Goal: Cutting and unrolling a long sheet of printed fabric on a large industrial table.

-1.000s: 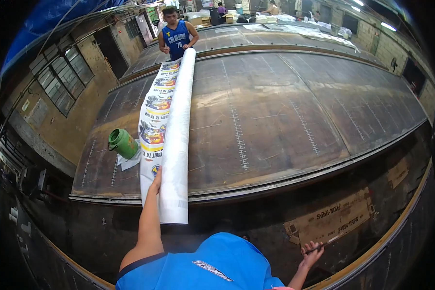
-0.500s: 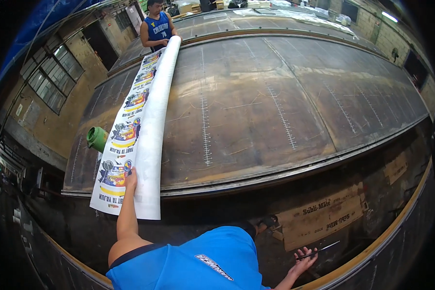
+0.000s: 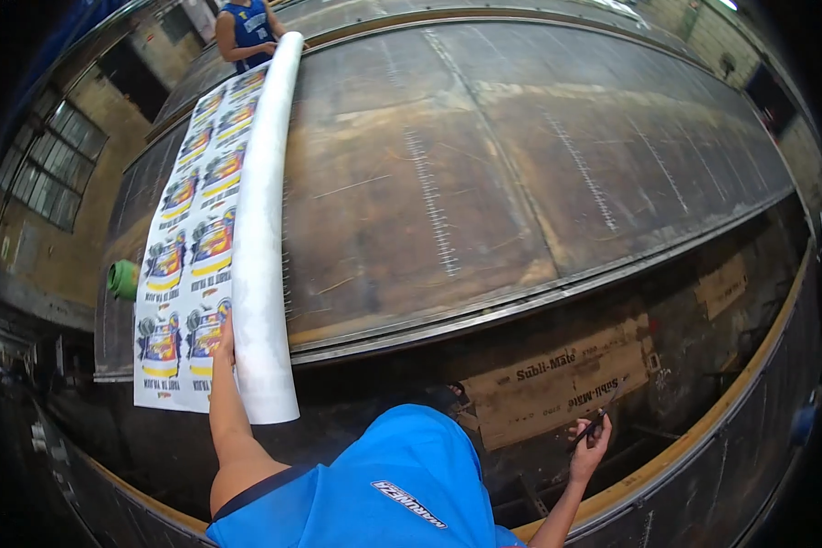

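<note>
The white roll (image 3: 265,237) now lies farther right on the desk (image 3: 356,219), exposing two columns of prints on the sheet (image 3: 190,279) instead of one; unrolling advances. Left hand (image 3: 226,342): against the roll's near left side, grip unclear. Right hand (image 3: 594,438): curled around a slim dark tool (image 3: 580,439).

A printing workshop is indicated by a long, dark-brown, scale-marked table (image 3: 493,183) across the centre and a white, cylindrical roll of colour-printed sheet (image 3: 262,228) at left.
</note>
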Demonstrator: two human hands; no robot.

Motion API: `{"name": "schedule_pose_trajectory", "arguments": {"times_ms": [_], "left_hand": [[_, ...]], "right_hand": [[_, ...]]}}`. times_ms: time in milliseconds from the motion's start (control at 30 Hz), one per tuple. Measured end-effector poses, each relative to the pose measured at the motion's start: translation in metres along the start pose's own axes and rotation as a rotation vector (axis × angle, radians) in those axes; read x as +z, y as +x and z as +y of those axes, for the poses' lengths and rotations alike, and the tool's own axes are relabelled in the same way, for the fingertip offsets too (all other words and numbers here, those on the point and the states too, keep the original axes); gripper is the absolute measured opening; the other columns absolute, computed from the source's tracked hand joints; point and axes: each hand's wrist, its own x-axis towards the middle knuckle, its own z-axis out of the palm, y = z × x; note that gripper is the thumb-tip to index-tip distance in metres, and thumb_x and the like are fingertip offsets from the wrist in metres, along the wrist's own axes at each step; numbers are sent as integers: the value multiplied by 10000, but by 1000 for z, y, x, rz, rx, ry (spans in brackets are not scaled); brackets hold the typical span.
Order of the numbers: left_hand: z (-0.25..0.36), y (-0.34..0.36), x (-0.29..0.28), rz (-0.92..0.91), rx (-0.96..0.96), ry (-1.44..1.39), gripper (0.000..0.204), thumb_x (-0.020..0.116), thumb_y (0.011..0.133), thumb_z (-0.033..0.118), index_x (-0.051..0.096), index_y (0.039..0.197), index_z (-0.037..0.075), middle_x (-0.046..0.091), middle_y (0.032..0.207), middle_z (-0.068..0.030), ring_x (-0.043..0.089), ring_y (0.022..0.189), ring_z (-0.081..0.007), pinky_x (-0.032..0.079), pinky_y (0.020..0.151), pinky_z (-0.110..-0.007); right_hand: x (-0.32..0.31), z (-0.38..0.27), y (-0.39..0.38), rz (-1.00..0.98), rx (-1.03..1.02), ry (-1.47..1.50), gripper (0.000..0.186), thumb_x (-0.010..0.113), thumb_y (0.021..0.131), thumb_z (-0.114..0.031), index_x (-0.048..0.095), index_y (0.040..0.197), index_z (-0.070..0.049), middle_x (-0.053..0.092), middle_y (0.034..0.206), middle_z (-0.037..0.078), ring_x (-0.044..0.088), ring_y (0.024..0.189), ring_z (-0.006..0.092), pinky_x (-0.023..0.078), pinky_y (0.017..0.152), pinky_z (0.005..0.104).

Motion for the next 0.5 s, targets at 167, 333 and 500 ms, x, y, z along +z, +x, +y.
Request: {"name": "schedule_pose_trajectory", "arguments": {"times_ms": [167,333,500], "left_hand": [[64,-40,86,-153,-50,-185,958,307,863,830,567,1352,49,630,1283,-193,564,1238,-302,464,1011,-455],[133,-96,161,-228,-124,-405,989,287,851,853,540,1387,61,628,1291,-184,561,1242,-299,468,1007,-463],[166,-174,218,-370,-207,-388,1061,265,825,888,421,1475,65,570,1377,-160,561,1252,-293,466,1021,-463]], "right_hand": [[-66,35,13,171,99,70,523,594,988,-140,364,1456,-94,638,999,71,619,752,135,519,634,250],[-91,70,46,297,339,193,532,596,993,-212,355,1461,-137,627,980,79,641,725,149,535,555,263],[-142,75,140,44,230,159,513,581,980,-112,368,1447,-107,648,965,85,647,718,146,524,575,249]]}}
